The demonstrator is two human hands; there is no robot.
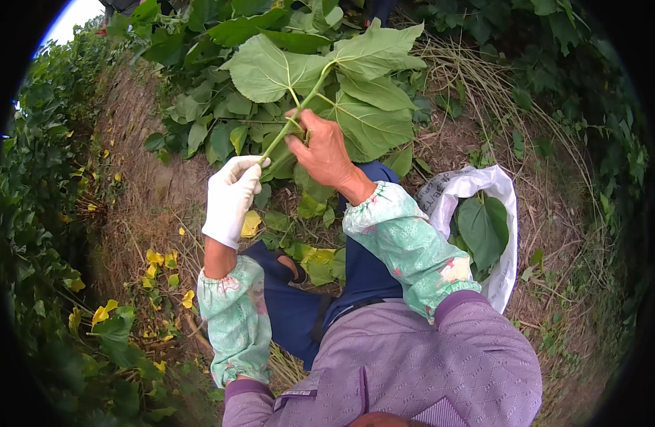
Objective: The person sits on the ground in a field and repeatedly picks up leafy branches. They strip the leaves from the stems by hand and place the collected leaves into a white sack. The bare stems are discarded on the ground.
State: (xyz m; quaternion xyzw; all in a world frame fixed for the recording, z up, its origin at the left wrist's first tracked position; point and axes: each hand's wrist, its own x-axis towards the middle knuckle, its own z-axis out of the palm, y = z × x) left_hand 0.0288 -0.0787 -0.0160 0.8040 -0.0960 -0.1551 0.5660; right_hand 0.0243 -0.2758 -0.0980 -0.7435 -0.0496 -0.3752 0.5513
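Between my two hands runs a green leafy stem [277,141], tilted up to the right, with several broad, pale-veined leaves [371,115] spreading from its upper part. My left hand [233,193], in a white knit glove, pinches the stem's lower end. Farther up, my bare right hand [326,150] has its thumb and fingers around the stem, close to where leaf stalks branch off. Behind the stem lies a heap of green leafy branches [199,109]. To the right of my right forearm stands a white woven sack [506,208] with its mouth wide, holding green leaves [483,230].
Dry cut stalks [479,80] lie along the ground at the upper right. Yellow leaves [154,267] are scattered on the soil at left. Dense green bushes [34,213] border both sides. Part of another person [126,6] shows at the top left edge.
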